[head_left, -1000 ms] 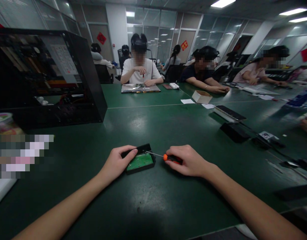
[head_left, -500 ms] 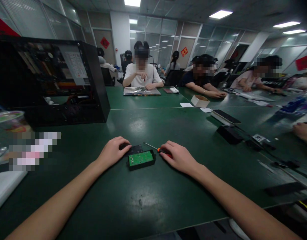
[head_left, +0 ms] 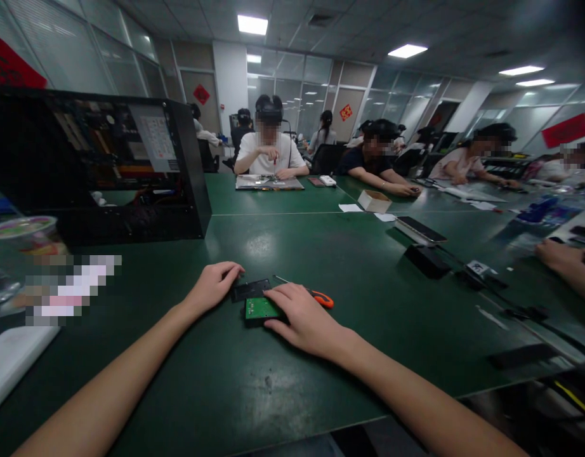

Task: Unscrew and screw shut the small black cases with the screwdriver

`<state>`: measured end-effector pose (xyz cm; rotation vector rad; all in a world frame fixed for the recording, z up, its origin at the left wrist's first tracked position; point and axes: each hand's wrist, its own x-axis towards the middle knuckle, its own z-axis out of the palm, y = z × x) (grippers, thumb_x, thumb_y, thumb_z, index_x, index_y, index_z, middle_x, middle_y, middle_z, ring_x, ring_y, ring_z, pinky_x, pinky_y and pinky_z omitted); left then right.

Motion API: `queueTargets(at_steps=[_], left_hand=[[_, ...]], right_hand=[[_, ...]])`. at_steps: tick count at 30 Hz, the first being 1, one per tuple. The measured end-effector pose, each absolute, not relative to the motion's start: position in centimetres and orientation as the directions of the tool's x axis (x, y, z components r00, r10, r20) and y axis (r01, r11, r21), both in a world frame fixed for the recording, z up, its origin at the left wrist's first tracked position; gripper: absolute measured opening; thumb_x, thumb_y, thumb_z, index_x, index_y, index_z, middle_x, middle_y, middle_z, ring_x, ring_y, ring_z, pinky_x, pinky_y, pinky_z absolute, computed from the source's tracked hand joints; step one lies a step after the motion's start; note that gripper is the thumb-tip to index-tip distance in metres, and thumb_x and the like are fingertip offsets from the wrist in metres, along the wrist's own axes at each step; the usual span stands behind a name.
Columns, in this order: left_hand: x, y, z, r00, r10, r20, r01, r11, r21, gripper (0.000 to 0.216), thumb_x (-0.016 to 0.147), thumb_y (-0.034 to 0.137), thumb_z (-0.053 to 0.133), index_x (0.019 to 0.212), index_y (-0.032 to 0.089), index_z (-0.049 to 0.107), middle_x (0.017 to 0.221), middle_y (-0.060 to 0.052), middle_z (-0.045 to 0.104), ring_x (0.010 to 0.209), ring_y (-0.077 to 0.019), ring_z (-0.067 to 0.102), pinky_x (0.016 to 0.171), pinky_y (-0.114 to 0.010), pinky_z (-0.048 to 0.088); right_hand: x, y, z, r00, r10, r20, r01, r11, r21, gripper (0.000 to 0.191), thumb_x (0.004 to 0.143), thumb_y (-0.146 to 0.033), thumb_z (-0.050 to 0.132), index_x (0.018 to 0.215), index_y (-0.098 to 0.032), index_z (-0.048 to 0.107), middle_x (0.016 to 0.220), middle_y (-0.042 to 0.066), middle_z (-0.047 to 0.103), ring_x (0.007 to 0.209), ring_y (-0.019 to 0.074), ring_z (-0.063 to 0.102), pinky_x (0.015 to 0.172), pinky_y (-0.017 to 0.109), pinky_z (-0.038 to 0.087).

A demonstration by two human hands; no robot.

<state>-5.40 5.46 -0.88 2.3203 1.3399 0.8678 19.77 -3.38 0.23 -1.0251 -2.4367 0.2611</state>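
Observation:
A green circuit board (head_left: 261, 308) sits in a shallow black plastic case on the table. My right hand (head_left: 302, 317) is closed over the right end of the case, thumb at the front and fingers across the back, hiding part of the board. Just behind the case lies a flat black cover (head_left: 250, 290). My left hand (head_left: 216, 284) rests on the table beside the cover's left edge, loosely curled and holding nothing I can see. A screwdriver with an orange and black handle (head_left: 323, 299) lies behind my right hand, its shaft partly hidden.
An open black computer case (head_left: 185, 171) stands at the left, near a plastic cup (head_left: 28, 238). On the right are a black adapter (head_left: 426, 261), cables and a flat device (head_left: 420, 230). A small open box (head_left: 374, 201) stands farther back. Other people sit around the table.
My right hand has let go of the screwdriver and moved left onto the case. My left hand has drawn back slightly from the black cover. The view has tilted up a little.

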Motion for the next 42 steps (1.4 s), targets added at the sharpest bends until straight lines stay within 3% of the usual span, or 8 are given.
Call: queueTargets(at_steps=[8,14,19,24,29,33,37,42], left_hand=[[-5.8,5.7,-0.2,0.398,0.871,0.287,0.641,-0.488,0.593,0.037,0.094,0.044,0.051,0.092,0.019,0.077,0.09,-0.006,0.079,0.083,-0.0235,0.073,0.075,-0.031,0.054],[-5.4,5.5,-0.2,0.43,0.869,0.243,0.647,-0.485,0.588,0.035,0.089,0.049,0.059,0.096,0.02,0.078,0.098,-0.007,0.079,0.087,-0.0249,0.072,0.077,-0.033,0.052],[-5.1,5.6,-0.6,0.452,0.861,0.236,0.66,-0.5,0.561,0.031,0.089,0.046,0.06,0.091,0.022,0.079,0.096,-0.006,0.077,0.09,-0.0243,0.07,0.08,-0.034,0.051],[-5.3,5.4,-0.7,0.473,0.85,0.231,0.627,-0.509,0.591,0.025,0.09,0.041,0.062,0.084,0.021,0.077,0.094,-0.005,0.075,0.087,-0.0227,0.069,0.079,-0.032,0.05],[-4.4,5.2,-0.7,0.481,0.823,0.302,0.606,-0.561,0.564,0.023,0.095,0.034,0.057,0.086,0.019,0.072,0.091,-0.005,0.071,0.085,-0.0206,0.067,0.079,-0.031,0.049],[-2.0,4.3,-0.7,0.59,0.711,0.383,0.469,-0.688,0.553,0.019,0.101,0.028,0.05,0.091,0.019,0.064,0.09,-0.004,0.067,0.082,-0.0178,0.064,0.077,-0.029,0.049],[1.0,2.0,-1.0,0.647,0.629,0.431,0.319,-0.737,0.596,0.017,0.103,0.023,0.045,0.095,0.019,0.06,0.091,-0.005,0.067,0.082,-0.0167,0.065,0.076,-0.027,0.05],[1.9,-0.4,-1.8,0.727,0.473,0.499,0.267,-0.863,0.429,0.015,0.102,0.02,0.046,0.101,0.021,0.061,0.086,-0.006,0.071,0.076,-0.0187,0.066,0.072,-0.028,0.051]], right_hand=[[26.9,-7.4,1.1,-0.272,0.794,0.544,0.683,0.557,-0.472,0.042,0.093,-0.039,0.067,0.129,-0.02,0.059,0.122,0.013,0.068,0.113,0.026,0.065,0.097,0.043,0.053],[42.7,-7.0,-0.8,0.102,0.777,0.621,0.949,0.112,-0.296,0.053,0.09,-0.059,0.059,0.118,-0.015,0.067,0.11,0.016,0.072,0.096,0.0311,0.07,0.086,0.045,0.054],[52.7,-7.9,-2.7,0.285,0.762,0.581,0.958,-0.215,-0.188,0.05,0.086,-0.062,0.06,0.104,-0.018,0.074,0.098,0.021,0.073,0.084,0.0351,0.07,0.069,0.044,0.05],[54.4,-8.8,-4.5,0.32,0.752,0.576,0.947,-0.261,-0.186,0.047,0.086,-0.063,0.058,0.1,-0.021,0.073,0.094,0.023,0.07,0.08,0.038,0.069,0.06,0.046,0.047],[51.2,-7.1,-3.7,0.095,0.692,0.716,0.994,-0.111,-0.025,0.049,0.092,-0.06,0.047,0.111,-0.02,0.068,0.113,0.025,0.066,0.096,0.0419,0.065,0.078,0.056,0.051],[43.3,-4.1,-0.6,-0.01,0.741,0.672,0.927,0.258,-0.271,0.04,0.094,-0.052,0.053,0.116,-0.022,0.065,0.121,0.016,0.065,0.108,0.033,0.065,0.091,0.05,0.053],[32.2,-1.3,1.9,-0.282,0.862,0.421,0.634,0.497,-0.593,0.036,0.097,-0.045,0.056,0.121,-0.02,0.066,0.125,0.014,0.065,0.102,0.0234,0.067,0.091,0.041,0.054],[23.2,-0.4,0.3,-0.598,0.8,-0.053,0.191,0.077,-0.979,0.055,0.094,-0.065,0.052,0.102,-0.014,0.071,0.095,0.009,0.073,0.077,0.0185,0.07,0.073,0.033,0.057]])
